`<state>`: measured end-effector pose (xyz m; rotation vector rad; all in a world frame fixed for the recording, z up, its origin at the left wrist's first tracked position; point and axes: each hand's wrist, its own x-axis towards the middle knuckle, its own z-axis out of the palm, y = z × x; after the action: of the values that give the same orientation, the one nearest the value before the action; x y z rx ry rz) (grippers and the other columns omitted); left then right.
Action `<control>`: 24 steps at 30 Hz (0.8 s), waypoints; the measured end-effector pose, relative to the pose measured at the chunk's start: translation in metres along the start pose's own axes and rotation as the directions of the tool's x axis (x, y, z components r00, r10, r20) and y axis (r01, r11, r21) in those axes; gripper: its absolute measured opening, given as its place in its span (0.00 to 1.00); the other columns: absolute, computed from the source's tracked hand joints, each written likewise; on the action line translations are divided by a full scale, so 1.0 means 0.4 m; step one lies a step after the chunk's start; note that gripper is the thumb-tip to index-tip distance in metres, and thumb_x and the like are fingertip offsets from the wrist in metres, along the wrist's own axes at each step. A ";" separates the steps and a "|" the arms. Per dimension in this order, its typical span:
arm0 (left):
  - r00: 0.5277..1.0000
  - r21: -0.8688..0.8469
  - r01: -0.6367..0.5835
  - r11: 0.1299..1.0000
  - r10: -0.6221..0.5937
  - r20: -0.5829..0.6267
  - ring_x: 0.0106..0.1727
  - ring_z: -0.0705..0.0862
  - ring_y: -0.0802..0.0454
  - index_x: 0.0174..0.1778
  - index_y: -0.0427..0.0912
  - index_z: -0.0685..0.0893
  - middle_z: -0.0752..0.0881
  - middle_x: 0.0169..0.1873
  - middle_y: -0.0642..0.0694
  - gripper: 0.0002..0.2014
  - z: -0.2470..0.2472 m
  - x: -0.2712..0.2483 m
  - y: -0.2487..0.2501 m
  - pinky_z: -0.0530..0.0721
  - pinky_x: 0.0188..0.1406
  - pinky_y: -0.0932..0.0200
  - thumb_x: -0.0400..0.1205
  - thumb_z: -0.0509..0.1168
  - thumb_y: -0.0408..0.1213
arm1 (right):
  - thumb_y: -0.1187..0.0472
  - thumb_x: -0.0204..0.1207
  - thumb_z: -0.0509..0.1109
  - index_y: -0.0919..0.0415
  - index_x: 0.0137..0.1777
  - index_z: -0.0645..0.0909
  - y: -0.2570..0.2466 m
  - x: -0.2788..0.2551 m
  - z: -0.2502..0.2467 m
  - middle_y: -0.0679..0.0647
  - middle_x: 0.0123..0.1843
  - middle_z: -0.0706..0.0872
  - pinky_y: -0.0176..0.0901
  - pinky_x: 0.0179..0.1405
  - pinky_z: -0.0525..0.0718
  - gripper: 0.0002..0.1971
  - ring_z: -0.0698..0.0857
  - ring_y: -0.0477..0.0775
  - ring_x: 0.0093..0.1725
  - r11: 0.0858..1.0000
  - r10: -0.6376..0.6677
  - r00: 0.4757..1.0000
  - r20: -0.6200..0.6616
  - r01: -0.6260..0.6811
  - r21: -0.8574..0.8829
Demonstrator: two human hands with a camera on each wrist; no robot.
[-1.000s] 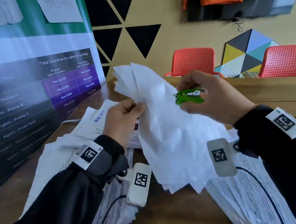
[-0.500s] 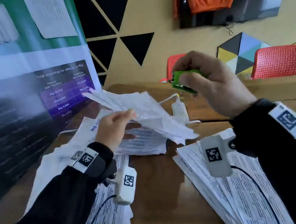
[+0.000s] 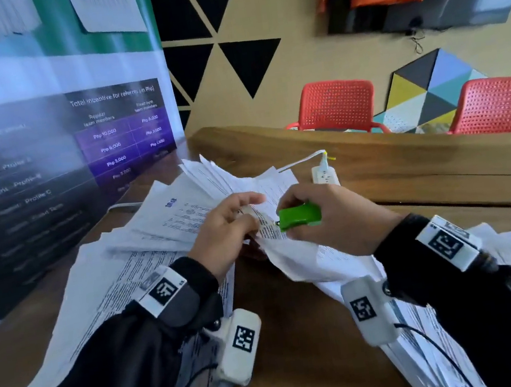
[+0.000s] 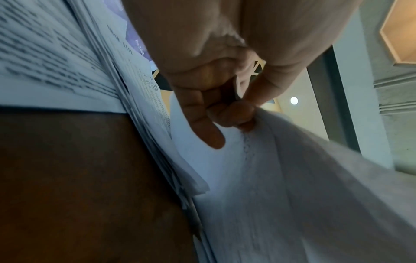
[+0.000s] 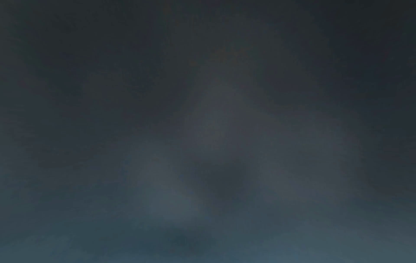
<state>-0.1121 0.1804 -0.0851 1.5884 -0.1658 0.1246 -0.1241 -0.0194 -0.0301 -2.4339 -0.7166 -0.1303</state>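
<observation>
My right hand grips a small green stapler, its mouth at the corner of a printed sheaf of paper lying over the table's middle. My left hand pinches that same corner; in the left wrist view the thumb and fingers are curled on the white sheets. The right wrist view is dark and shows nothing.
Loose printed sheets spread over the wooden table at left, and another stack lies at right. A white power strip sits behind the hands. A banner stands left; red chairs beyond a wooden ledge.
The raised sheaf came down onto the table. My right hand lifted the stapler up, then brought it down to the paper corner that my left hand now pinches.
</observation>
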 end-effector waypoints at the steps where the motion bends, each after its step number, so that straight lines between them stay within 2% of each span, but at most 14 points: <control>1: 0.999 0.026 0.030 0.999 -0.030 -0.011 0.30 0.84 0.53 0.65 0.46 0.85 0.85 0.35 0.42 0.20 -0.004 0.001 -0.003 0.83 0.31 0.60 0.78 0.66 0.26 | 0.58 0.73 0.77 0.44 0.53 0.83 -0.001 -0.001 0.009 0.42 0.46 0.87 0.29 0.44 0.79 0.11 0.83 0.41 0.46 1.000 0.010 1.000 0.028 -0.010 -0.023; 2: 0.997 0.054 0.063 0.997 -0.061 -0.049 0.32 0.87 0.53 0.70 0.47 0.81 0.87 0.40 0.41 0.23 -0.008 0.006 -0.011 0.85 0.31 0.59 0.78 0.67 0.27 | 0.59 0.73 0.75 0.44 0.53 0.82 0.000 -0.002 0.021 0.43 0.47 0.87 0.32 0.46 0.80 0.12 0.83 0.42 0.46 0.999 0.017 0.998 0.063 -0.014 -0.047; 3: 0.994 0.074 0.075 0.994 -0.068 -0.089 0.39 0.90 0.52 0.74 0.49 0.77 0.89 0.48 0.41 0.28 -0.013 0.010 -0.021 0.89 0.38 0.56 0.76 0.69 0.31 | 0.60 0.72 0.74 0.43 0.54 0.81 0.003 -0.002 0.035 0.43 0.48 0.87 0.36 0.48 0.82 0.13 0.83 0.45 0.47 0.998 0.024 0.994 0.103 -0.017 -0.067; 5: 0.978 0.070 0.092 0.993 -0.077 -0.192 0.50 0.92 0.45 0.77 0.50 0.71 0.91 0.55 0.42 0.38 -0.022 0.011 -0.040 0.91 0.50 0.43 0.68 0.73 0.40 | 0.57 0.73 0.75 0.43 0.57 0.80 0.002 -0.003 0.055 0.44 0.51 0.87 0.41 0.50 0.83 0.14 0.83 0.47 0.49 0.996 0.054 0.983 0.176 -0.039 -0.084; 8: 0.923 -0.129 0.166 0.978 -0.200 -0.329 0.51 0.91 0.38 0.80 0.52 0.67 0.88 0.58 0.39 0.44 -0.035 0.020 -0.057 0.91 0.41 0.43 0.68 0.78 0.37 | 0.52 0.75 0.75 0.42 0.58 0.79 -0.003 0.001 0.066 0.45 0.50 0.85 0.43 0.45 0.83 0.13 0.84 0.49 0.45 0.994 0.087 0.978 0.188 -0.074 -0.074; 10: 0.889 -0.278 0.215 0.936 -0.306 -0.342 0.49 0.92 0.39 0.81 0.55 0.65 0.88 0.60 0.37 0.49 -0.039 0.028 -0.059 0.91 0.40 0.41 0.65 0.81 0.39 | 0.52 0.75 0.75 0.41 0.56 0.78 -0.002 0.002 0.068 0.44 0.48 0.84 0.40 0.41 0.81 0.13 0.82 0.45 0.42 0.995 0.082 0.982 0.169 -0.070 -0.071; 11: 0.886 -0.345 0.219 0.913 -0.334 -0.322 0.45 0.92 0.41 0.80 0.50 0.67 0.89 0.56 0.37 0.46 -0.034 0.023 -0.054 0.91 0.37 0.45 0.67 0.81 0.38 | 0.52 0.75 0.75 0.41 0.56 0.78 -0.003 0.001 0.068 0.44 0.48 0.84 0.37 0.39 0.79 0.12 0.81 0.43 0.42 0.995 0.078 0.983 0.167 -0.067 -0.075; 13: 0.887 -0.458 0.255 0.852 -0.394 -0.239 0.35 0.89 0.45 0.68 0.40 0.77 0.89 0.47 0.37 0.26 -0.022 0.015 -0.047 0.88 0.29 0.54 0.75 0.78 0.34 | 0.52 0.76 0.74 0.41 0.56 0.78 -0.005 -0.001 0.068 0.44 0.47 0.84 0.37 0.39 0.79 0.12 0.81 0.43 0.42 0.995 0.084 0.980 0.179 -0.071 -0.077; 14: 0.887 -0.474 0.297 0.829 -0.424 -0.184 0.33 0.86 0.45 0.60 0.38 0.81 0.87 0.43 0.38 0.16 -0.013 0.007 -0.041 0.87 0.27 0.57 0.78 0.75 0.33 | 0.52 0.76 0.73 0.42 0.57 0.78 -0.006 -0.004 0.068 0.44 0.48 0.85 0.39 0.40 0.79 0.12 0.82 0.44 0.43 0.994 0.085 0.979 0.184 -0.072 -0.077; 16: 0.888 -0.460 0.354 0.814 -0.447 -0.108 0.31 0.84 0.45 0.49 0.38 0.83 0.84 0.38 0.39 0.05 -0.001 -0.004 -0.041 0.86 0.25 0.58 0.81 0.71 0.30 | 0.52 0.77 0.73 0.42 0.59 0.78 -0.010 -0.008 0.067 0.45 0.49 0.84 0.39 0.40 0.79 0.12 0.81 0.43 0.42 0.994 0.080 0.979 0.186 -0.063 -0.094; 18: 0.890 -0.437 0.372 0.819 -0.449 -0.083 0.30 0.84 0.44 0.44 0.37 0.82 0.83 0.34 0.39 0.03 0.005 -0.011 -0.041 0.87 0.25 0.56 0.81 0.70 0.28 | 0.53 0.77 0.72 0.43 0.59 0.78 -0.007 -0.008 0.065 0.45 0.50 0.85 0.39 0.42 0.80 0.13 0.81 0.43 0.43 0.993 0.071 0.982 0.173 -0.054 -0.103; 20: 0.911 -0.383 0.332 0.862 -0.398 -0.106 0.30 0.85 0.45 0.40 0.37 0.84 0.86 0.33 0.40 0.04 0.006 -0.016 -0.039 0.86 0.27 0.55 0.80 0.71 0.28 | 0.53 0.77 0.73 0.42 0.59 0.80 -0.005 -0.006 0.065 0.44 0.51 0.86 0.45 0.50 0.83 0.12 0.83 0.47 0.47 0.995 0.043 0.988 0.151 -0.029 -0.097; 22: 0.943 -0.301 0.249 0.921 -0.301 -0.140 0.32 0.87 0.46 0.35 0.41 0.89 0.90 0.33 0.42 0.08 0.007 -0.017 -0.034 0.85 0.35 0.54 0.79 0.72 0.29 | 0.54 0.77 0.74 0.43 0.58 0.82 -0.001 -0.003 0.062 0.42 0.53 0.86 0.45 0.54 0.82 0.11 0.83 0.46 0.50 0.997 0.010 0.995 0.100 -0.002 -0.080; 24: 0.967 -0.245 0.175 0.954 -0.214 -0.141 0.39 0.90 0.45 0.36 0.41 0.93 0.93 0.38 0.40 0.07 0.010 -0.020 -0.028 0.87 0.46 0.48 0.79 0.73 0.30 | 0.55 0.77 0.75 0.46 0.57 0.82 0.002 0.000 0.055 0.41 0.52 0.84 0.38 0.50 0.80 0.11 0.81 0.42 0.48 0.998 -0.008 1.000 0.028 0.009 -0.054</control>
<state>-0.1182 0.1769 -0.0975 1.3469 0.1052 0.0799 -0.1255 -0.0074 -0.0485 -2.4893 -0.7450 -0.1209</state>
